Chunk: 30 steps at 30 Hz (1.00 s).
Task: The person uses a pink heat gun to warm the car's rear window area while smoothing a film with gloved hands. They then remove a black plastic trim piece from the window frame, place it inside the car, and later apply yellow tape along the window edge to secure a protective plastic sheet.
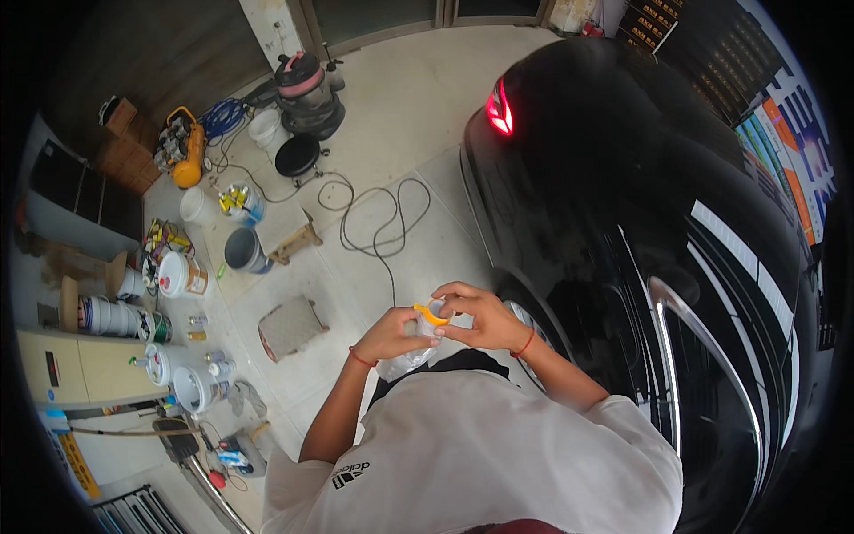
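Note:
In front of my body, both hands are on a small roll with an orange band (pixel 432 316) and a pale, hollow-looking middle. My left hand (pixel 389 335) pinches its left side, with the thumb pointing inward. The fingers of my right hand (pixel 486 319) curve over the other side, near the pale middle. Crumpled clear plastic film (pixel 407 363) hangs below the roll beside my left hand. Whether the film is joined to the roll is hard to make out. Each wrist wears a red cord.
A black car (pixel 587 205) with a lit red tail lamp stands close on my right. At left are a low stool (pixel 292 329), several buckets (pixel 184 274), a wooden step (pixel 295 244) and an orange compressor (pixel 188 151). A vacuum cleaner (pixel 307 93) and a looped cable (pixel 378 246) lie ahead.

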### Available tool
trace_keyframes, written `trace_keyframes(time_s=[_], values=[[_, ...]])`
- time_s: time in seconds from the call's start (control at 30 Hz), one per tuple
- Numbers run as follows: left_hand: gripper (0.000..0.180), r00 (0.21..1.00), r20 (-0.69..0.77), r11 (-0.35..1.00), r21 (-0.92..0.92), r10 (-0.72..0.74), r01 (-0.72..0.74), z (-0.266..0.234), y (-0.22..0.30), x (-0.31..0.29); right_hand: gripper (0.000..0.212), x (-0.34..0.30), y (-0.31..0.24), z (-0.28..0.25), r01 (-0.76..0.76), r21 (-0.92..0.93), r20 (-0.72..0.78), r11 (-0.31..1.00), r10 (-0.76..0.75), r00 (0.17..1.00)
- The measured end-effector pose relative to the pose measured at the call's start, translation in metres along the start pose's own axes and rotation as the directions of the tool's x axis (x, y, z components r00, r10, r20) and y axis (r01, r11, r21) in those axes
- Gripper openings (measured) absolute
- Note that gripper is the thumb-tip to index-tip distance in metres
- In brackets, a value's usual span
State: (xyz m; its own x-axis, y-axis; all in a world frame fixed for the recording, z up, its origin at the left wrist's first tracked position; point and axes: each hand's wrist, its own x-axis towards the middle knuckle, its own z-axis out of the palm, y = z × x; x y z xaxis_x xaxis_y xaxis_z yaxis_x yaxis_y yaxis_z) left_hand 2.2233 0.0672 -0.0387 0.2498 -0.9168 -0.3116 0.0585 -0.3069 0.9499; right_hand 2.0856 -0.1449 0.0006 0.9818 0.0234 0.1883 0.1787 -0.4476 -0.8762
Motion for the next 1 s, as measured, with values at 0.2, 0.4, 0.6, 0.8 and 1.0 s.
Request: trace_keyframes(time_s=[0.2, 0.4, 0.6, 0.8, 1.0], values=[[0.036, 0.989, 0.109, 0.976, 0.181, 0.104, -0.123, -0.137, 0.070, 0.147, 0.020, 0.137, 0.064, -0.077, -0.128, -0.055, 0.004, 0.990, 0.129, 0.992], [0.048, 0.971, 0.140, 0.903, 0.361, 0.195, -0.234, -0.249, 0.084, 0.342, 0.024, 0.262, 0.184, -0.160, -0.227, -0.183, -0.189, 0.957, 0.192, 0.963], [0.050, 0.968, 0.160, 0.973, 0.091, 0.195, -0.212, -0.369, 0.161, 0.515, 0.026, 0.416, 0.261, -0.287, -0.209, -0.161, -0.299, 0.965, 0.155, 0.942], [0.032, 0.976, 0.175, 0.980, -0.173, 0.127, -0.096, -0.471, 0.249, 0.662, 0.027, 0.550, 0.284, -0.412, -0.286, -0.116, -0.372, 0.951, 0.225, 0.900], [0.018, 0.958, 0.244, 0.956, -0.284, 0.151, -0.079, -0.553, 0.255, 0.853, 0.029, 0.656, 0.382, -0.509, -0.399, -0.095, -0.463, 0.912, 0.315, 0.828]])
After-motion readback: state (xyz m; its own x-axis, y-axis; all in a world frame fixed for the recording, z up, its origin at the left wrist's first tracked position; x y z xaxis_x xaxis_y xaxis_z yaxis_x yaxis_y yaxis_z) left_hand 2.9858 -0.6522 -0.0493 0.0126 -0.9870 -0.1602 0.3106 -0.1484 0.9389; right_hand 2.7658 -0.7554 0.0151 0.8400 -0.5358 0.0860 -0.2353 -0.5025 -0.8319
